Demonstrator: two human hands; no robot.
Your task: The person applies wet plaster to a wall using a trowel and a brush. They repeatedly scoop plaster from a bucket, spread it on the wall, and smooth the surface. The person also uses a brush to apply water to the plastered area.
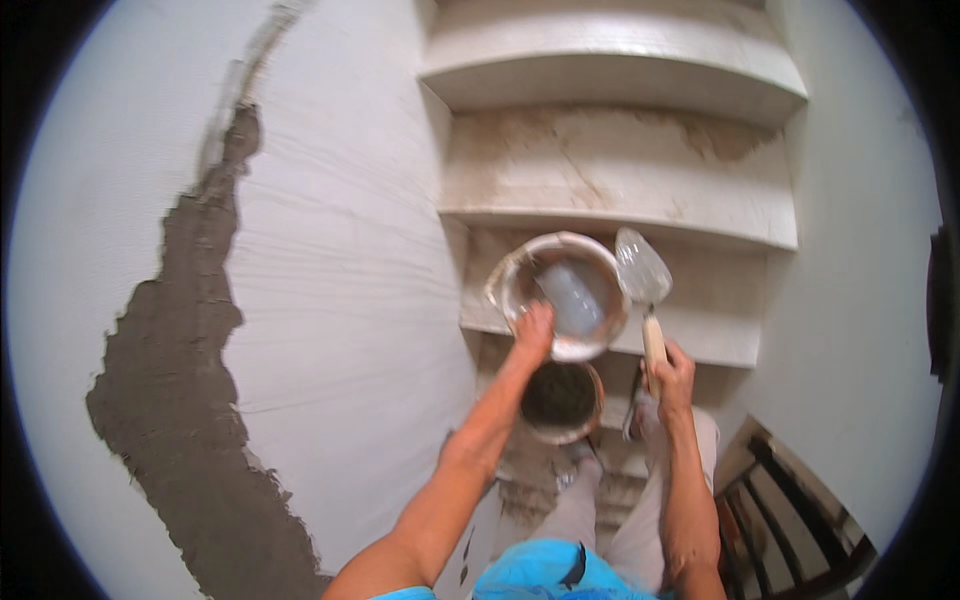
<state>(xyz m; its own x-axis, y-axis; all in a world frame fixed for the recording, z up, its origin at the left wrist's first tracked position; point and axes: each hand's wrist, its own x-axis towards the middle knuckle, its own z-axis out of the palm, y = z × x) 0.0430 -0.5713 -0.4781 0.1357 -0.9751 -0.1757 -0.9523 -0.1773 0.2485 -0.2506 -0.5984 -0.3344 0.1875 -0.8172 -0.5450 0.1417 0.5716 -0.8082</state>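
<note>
In my right hand (675, 375) is a trowel (645, 268), its pale wooden handle gripped and its wet metal blade pointing up beside the bucket. My left hand (535, 328) is closed at the near-left rim of a whitish bucket (563, 348), fingers reaching over the edge. Inside the bucket lies a translucent whitish plastic container (572, 300), close to those fingers; whether they touch it I cannot tell. Just below, nearer my legs, stands a second bucket (597, 405) holding dark grey mortar (558, 395).
Dusty, stained pale stairs (620, 165) rise ahead, with more steps under my feet. A long dark grey mortar patch (175, 390) runs down the white wall (330, 270) on the left. A dark railing (800, 510) stands at lower right, below the right wall (855, 230).
</note>
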